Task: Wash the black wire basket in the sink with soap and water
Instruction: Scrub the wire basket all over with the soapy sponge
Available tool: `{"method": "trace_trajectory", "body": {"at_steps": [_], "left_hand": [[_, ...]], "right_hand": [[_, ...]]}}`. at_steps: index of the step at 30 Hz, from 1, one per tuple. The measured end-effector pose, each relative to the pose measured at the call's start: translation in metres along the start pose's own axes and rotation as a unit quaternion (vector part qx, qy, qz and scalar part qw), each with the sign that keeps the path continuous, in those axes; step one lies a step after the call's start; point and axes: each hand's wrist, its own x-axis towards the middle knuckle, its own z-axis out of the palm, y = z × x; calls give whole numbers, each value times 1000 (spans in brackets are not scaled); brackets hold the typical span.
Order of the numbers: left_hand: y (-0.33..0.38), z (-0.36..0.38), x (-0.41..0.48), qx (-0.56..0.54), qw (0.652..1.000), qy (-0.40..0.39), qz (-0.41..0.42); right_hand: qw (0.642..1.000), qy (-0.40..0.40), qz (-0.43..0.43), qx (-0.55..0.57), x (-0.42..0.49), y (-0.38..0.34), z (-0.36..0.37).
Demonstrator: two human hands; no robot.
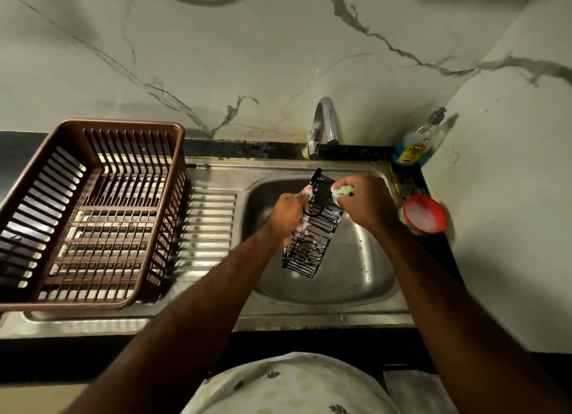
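left hand (288, 217) grips wire basket (309, 258) | right hand (366, 203) clutches sponge (344, 191) at top edge | over sink (371, 258)

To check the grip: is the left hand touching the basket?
Touching. The head view shows the left hand with fingers curled round the side wires of the basket, holding it over the sink. The right hand holds a green sponge.

Rack (130, 125) sits left of the sink (365, 258); bottle (414, 144) apparently behind its right corner.
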Motion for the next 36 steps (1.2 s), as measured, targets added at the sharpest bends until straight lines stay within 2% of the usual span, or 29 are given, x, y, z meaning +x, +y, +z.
{"method": "trace_trajectory", "body": {"at_steps": [5, 9, 13, 17, 20, 23, 30, 32, 34, 36], "left_hand": [[-4, 0, -5, 2, 1000, -6, 6], [-3, 1, -4, -12, 1000, -18, 1], [-2, 3, -5, 10, 999, -31, 3], [-2, 4, -6, -11, 999, -40, 5], [-1, 3, -4, -38, 998, -40, 11], [0, 0, -3, -42, 998, -39, 10], [-1, -5, 8, -66, 998, -12, -1], [-2, -4, 9, -27, 1000, 6, 7], [-2, -3, 9, 15, 1000, 18, 1], [-2, -3, 10, 28, 999, 26, -12]], "right_hand": [[999, 5, 14, 33, -12, 15, -12], [991, 60, 70, 99, -12, 14, -17], [982, 89, 74, 151, -3, 2, -17], [998, 19, -16, 58, -5, -13, -3], [995, -11, -91, -35, -15, -22, 14], [993, -16, -111, -35, -28, -32, 25], [974, -51, -222, -2, -56, -43, 34], [977, -50, -208, 9, -57, -41, 24], [987, -39, -153, 23, -53, -34, 13], [994, 11, -108, 24, -42, -25, 7]]}}
